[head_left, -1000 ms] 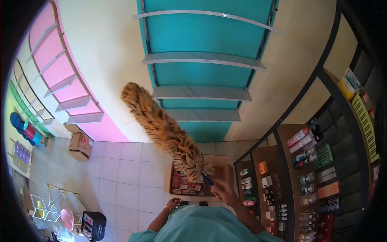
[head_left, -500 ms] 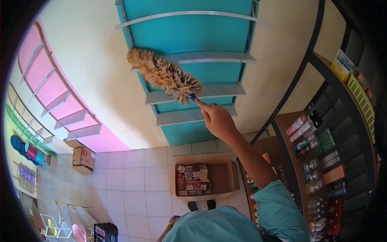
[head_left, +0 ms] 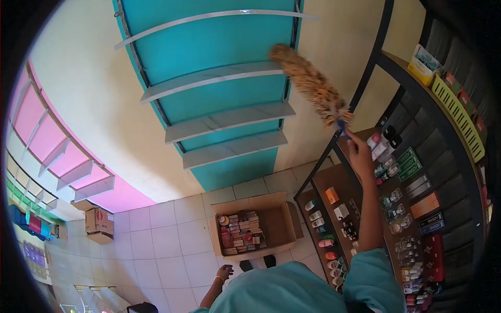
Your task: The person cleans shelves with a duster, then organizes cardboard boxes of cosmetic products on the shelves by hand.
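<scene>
My right hand (head_left: 360,153) is raised high and grips the blue handle of a brown feather duster (head_left: 311,85). The duster's head points up and left, its tip at the right end of a white shelf (head_left: 211,75) on the teal wall panel. My left hand (head_left: 224,272) hangs low beside my body with a bracelet at the wrist; its fingers are curled and hold nothing that I can see.
An open cardboard box (head_left: 283,224) with several small packs stands on the tiled floor below. A dark rack (head_left: 412,172) of bottles and boxes fills the right side. A closed carton (head_left: 99,223) sits by the pink wall shelves at left.
My right arm swung the duster to the right and higher, from the middle teal shelves to their right edge near the rack. The view turned right as well.
</scene>
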